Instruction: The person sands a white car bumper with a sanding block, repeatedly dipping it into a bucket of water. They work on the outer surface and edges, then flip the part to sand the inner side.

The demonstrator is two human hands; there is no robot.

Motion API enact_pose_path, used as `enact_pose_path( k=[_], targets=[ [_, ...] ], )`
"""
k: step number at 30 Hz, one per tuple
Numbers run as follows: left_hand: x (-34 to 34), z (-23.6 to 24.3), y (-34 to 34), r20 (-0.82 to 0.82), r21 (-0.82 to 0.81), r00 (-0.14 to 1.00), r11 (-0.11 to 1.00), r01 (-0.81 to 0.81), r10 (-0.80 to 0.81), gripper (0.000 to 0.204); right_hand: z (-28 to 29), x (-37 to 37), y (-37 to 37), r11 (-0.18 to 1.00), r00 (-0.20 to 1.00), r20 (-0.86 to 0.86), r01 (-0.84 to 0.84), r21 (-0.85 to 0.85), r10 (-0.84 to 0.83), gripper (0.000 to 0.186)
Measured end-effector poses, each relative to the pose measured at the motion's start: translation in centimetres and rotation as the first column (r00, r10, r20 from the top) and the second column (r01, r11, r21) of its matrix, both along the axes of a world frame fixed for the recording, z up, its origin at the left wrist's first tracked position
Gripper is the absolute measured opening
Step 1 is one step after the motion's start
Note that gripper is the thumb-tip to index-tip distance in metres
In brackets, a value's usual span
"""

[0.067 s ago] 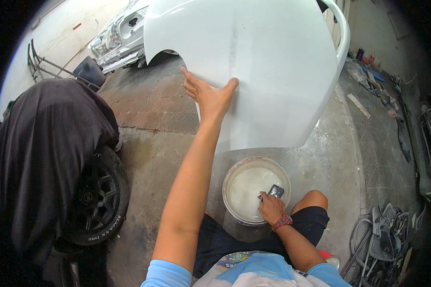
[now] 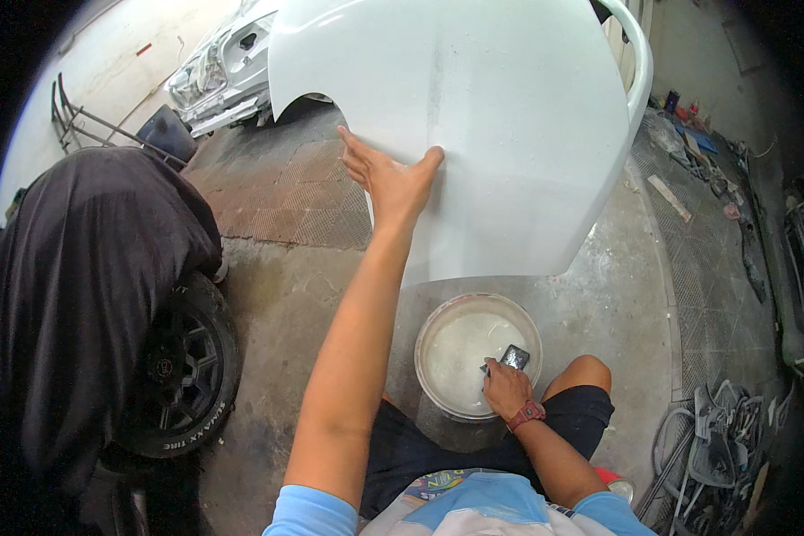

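A large white car body panel (image 2: 518,107) with a curved cutout stands upright in front of me. My left hand (image 2: 391,174) is raised against its left edge near the cutout, thumb touching the face and fingers spread apart. Below the panel, a round pale bucket (image 2: 455,335) holds cloudy whitish liquid. My right hand (image 2: 504,384) is down over this liquid, fingers closed on a dark, wet rectangular block (image 2: 514,356).
A dark cloth (image 2: 80,250) drapes over something with a black wheel (image 2: 179,375) at left. Behind are a white car body (image 2: 219,71) and a metal frame (image 2: 80,116). Assorted items (image 2: 687,143) line the right wall; tangled parts (image 2: 714,438) lie lower right, near a red can (image 2: 616,482).
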State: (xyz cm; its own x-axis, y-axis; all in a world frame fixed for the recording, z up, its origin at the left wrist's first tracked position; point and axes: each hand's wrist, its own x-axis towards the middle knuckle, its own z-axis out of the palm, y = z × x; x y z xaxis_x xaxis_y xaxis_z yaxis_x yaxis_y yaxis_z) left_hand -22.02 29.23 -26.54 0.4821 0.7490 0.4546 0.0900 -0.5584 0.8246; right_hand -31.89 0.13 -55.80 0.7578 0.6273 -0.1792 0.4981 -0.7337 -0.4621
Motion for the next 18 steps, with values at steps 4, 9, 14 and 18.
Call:
enact_pose_path(
  k=[4,9,14,18],
  targets=[
    [-0.2,-0.3,0.1,0.033,0.041,0.999,0.999,0.011,-0.012,0.145,0.0,-0.2,-0.1,1.0,0.999,0.041,-0.005,0.026,0.004,0.041],
    [0.4,0.2,0.2,-0.007,0.038,1.0,0.999,0.023,-0.022,0.145,0.0,0.7,0.2,0.998,0.998,0.061,-0.022,0.057,0.019,0.041],
    [0.6,0.6,-0.1,-0.062,-0.012,0.998,1.0,0.026,-0.027,0.146,0.1,1.2,0.3,0.999,0.999,0.049,-0.025,0.029,0.023,0.041],
    [0.7,0.6,0.1,-0.068,-0.013,0.998,1.0,0.002,-0.002,0.146,0.1,1.0,0.4,0.999,0.999,0.043,-0.021,0.03,0.02,0.041]
  ],
)
